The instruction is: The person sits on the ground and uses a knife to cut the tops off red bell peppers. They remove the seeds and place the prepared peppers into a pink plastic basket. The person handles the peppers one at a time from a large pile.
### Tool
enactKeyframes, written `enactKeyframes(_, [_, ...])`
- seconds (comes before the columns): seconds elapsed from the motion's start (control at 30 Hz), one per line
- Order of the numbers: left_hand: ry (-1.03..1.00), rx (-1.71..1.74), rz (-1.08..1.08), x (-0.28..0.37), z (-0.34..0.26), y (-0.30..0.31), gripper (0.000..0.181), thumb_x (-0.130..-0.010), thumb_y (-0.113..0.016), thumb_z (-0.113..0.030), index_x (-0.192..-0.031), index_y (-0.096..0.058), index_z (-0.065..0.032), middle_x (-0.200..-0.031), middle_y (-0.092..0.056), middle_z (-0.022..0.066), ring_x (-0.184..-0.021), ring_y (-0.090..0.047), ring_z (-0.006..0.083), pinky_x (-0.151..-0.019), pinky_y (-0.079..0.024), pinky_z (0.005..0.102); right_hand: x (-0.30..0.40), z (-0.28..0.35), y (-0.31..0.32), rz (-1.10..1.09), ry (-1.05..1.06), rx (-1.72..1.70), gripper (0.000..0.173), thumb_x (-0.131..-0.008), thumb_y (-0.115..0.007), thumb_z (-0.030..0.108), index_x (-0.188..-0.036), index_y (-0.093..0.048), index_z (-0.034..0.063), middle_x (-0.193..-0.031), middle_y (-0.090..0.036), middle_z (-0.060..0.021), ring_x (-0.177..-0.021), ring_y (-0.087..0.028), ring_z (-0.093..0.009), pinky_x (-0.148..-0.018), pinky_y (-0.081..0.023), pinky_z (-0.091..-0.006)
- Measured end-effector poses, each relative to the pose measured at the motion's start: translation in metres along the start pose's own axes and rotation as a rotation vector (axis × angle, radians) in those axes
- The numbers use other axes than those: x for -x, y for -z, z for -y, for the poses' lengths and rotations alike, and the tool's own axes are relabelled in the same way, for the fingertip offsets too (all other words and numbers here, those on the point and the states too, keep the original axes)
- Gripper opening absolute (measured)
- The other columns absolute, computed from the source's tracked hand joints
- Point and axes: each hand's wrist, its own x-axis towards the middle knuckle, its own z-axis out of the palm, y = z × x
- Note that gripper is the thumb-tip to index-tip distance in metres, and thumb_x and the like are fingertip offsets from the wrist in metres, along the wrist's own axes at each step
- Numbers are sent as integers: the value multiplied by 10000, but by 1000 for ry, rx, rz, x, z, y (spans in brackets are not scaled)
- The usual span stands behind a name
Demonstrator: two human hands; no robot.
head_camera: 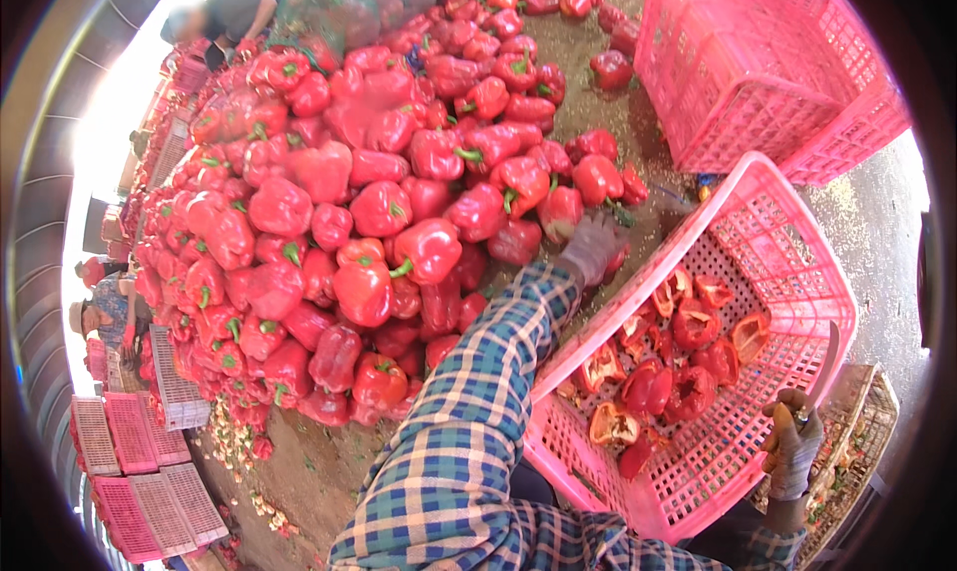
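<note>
My left hand (593,248), in a greyish glove, reaches past the near crate to the edge of a large heap of red bell peppers (426,249). Its fingers are at a pepper (560,209); whether they grip it cannot be told. At the right, my gloved right hand (794,440) holds a knife (828,365) with its blade pointing up. Between the hands a pink plastic crate (811,272) stands tilted, with cut and opened red pepper pieces (691,391) inside.
Pink crates (748,85) stand at the upper right. A low crate with scraps (871,421) lies beyond my right hand. A green mesh sack (336,10) rests on the heap. Other people (232,14) and stacked crates (142,496) are at the left. Pepper scraps (239,451) litter the floor.
</note>
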Motion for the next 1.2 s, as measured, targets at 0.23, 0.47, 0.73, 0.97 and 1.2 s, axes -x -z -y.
enactKeyframes(0.23, [65, 89, 98, 3, -16, 2, 571, -738, -726, -242, -1281, -582, -138, -1255, -556, 139, -1139, -557, 327, -904, -467, 435, 28, 16, 3, 71, 14, -120, 296, -864, -646, 140, -1112, -588, -11, -817, -669, -96, -426, -482, -52, -325, -330, -181])
enactKeyframes(0.47, [140, 227, 233, 27, -20, -20, 498, -712, -733, -351, -1160, -659, -148, -1228, -624, 106, -1117, -620, 300, -880, -519, 400, 35, 2, 14, 79, 80, -137, 305, -849, -651, 94, -1124, -588, -21, -827, -672, -111, -448, -502, -64, -398, -402, -192])
enactKeyframes(0.73, [603, 875, -30, 102, 45, 48, 937, -549, -875, -494, -1274, -504, -30, -1185, -624, 204, -1107, -619, 346, -960, -492, 411, 45, 15, 1, 240, 55, -186, 409, -892, -635, 206, -1217, -531, -19, -826, -659, -96, -418, -495, -77, -340, -366, -200])
enactKeyframes(0.97, [150, 1522, -598, 154, 13, 179, 1009, -537, -960, -356, -1341, -450, -22, -1222, -591, 75, -1150, -560, 211, -986, -475, 367, 70, 28, -12, 388, -13, -114, 419, -903, -611, 187, -1273, -516, 16, -737, -619, -27, -417, -452, -64, -358, -334, -208])
enactKeyframes(1.2, [-115, 1386, -752, 196, -103, 267, 826, -613, -929, -313, -1262, -505, -30, -1145, -623, 68, -1021, -605, 180, -897, -526, 338, 98, 21, -28, 448, 466, -133, 401, -921, -618, 71, -1302, -508, 11, -762, -481, 57, -640, -443, -25, -525, -362, -203])
